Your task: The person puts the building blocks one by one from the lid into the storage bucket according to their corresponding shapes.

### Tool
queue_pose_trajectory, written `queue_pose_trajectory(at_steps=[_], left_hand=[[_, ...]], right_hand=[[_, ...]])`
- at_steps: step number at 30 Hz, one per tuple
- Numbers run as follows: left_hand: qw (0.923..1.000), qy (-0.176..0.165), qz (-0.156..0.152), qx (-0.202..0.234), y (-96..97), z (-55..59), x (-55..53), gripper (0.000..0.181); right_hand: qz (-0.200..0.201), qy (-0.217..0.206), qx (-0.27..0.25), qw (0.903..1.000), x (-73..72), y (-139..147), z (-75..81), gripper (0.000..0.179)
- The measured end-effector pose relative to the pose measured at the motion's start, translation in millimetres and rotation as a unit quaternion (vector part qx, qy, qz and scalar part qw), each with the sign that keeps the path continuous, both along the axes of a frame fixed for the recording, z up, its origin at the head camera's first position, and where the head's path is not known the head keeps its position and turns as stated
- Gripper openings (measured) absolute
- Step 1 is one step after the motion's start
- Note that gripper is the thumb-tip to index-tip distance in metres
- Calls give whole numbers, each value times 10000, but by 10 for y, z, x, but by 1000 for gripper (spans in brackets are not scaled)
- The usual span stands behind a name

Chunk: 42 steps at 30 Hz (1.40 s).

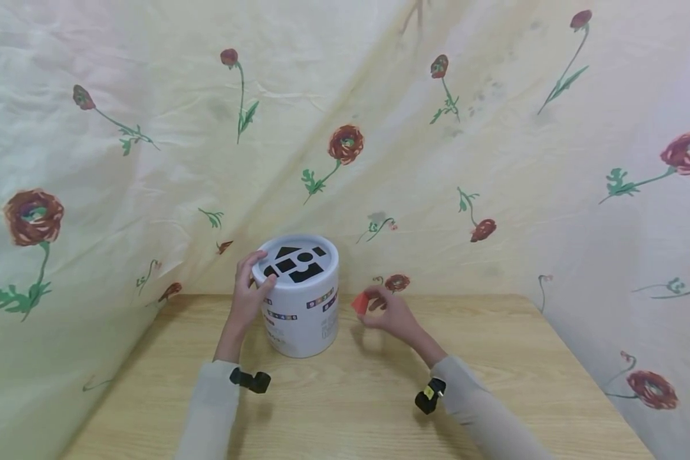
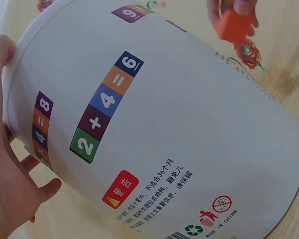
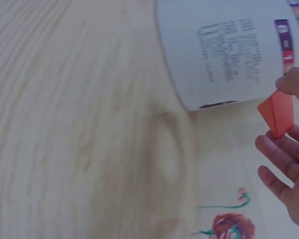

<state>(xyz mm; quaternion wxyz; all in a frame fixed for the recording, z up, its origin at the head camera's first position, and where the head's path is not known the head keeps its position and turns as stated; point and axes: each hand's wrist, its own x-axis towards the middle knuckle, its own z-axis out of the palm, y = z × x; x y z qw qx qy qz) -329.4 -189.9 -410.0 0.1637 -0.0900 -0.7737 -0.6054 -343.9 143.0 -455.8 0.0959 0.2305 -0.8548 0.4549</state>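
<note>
A white shape-sorter bucket (image 1: 299, 319) stands on the table, its lid (image 1: 316, 276) pierced with dark holes of several shapes. My left hand (image 1: 247, 297) grips the bucket's upper left side, with thumb and a finger over the rim. Printed sums such as 2+4=6 show on the bucket wall (image 2: 154, 114) in the left wrist view. To the right of the bucket and apart from it, my right hand (image 1: 393, 315) pinches an orange-red triangular block (image 3: 280, 113) between thumb and fingers. The block is held above the table, below the level of the lid.
A wooden table (image 1: 345, 409) carries the bucket near its back edge. Pale cloth (image 1: 494, 160) printed with red flowers hangs behind and at both sides. Each wrist wears a small black camera, one on the left (image 1: 252, 379) and one on the right (image 1: 430, 396).
</note>
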Motion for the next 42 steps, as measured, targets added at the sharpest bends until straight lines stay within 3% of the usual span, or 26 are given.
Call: queue_pose_trajectory(at_steps=[9, 16, 28, 42], left_hand=[[10000, -76, 8, 4, 8, 11, 7, 57], [9996, -293, -46, 22, 108, 354, 328, 58], [9996, -233, -106, 78, 108, 331, 312, 60], [9997, -206, -48, 106, 105, 315, 302, 60]], right_hand=[[-158, 133, -510, 9985, 32, -66, 337, 52], [-72, 205, -869, 9960, 94, -194, 693, 56], [115, 576, -997, 9933, 81, -473, 1062, 55], [300, 499, -667, 9961, -8, -843, 1187, 61]])
